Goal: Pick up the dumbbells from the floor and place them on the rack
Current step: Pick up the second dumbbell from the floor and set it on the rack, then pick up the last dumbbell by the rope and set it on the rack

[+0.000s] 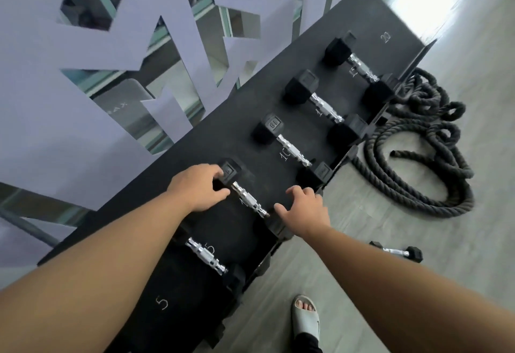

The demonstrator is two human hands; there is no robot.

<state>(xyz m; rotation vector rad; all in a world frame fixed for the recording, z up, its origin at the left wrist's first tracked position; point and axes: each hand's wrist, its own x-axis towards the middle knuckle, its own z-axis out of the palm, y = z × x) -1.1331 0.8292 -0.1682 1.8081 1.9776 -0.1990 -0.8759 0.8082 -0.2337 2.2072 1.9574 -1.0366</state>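
Nearly there: our left hand (200, 188) and right hand (303, 210) clasp the ends of a fifth dumbbell (248, 200) on the rack (362, 18), and we see one small dumbbell (397, 252) left on the floor (390, 311).

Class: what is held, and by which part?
A dumbbell on the rack: the left hand grips its far head; whether the right hand grips the near head is unclear.

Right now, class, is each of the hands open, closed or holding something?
Left hand: grips the far head of the dumbbell on the rack.
Right hand: curled over the same dumbbell's near head.
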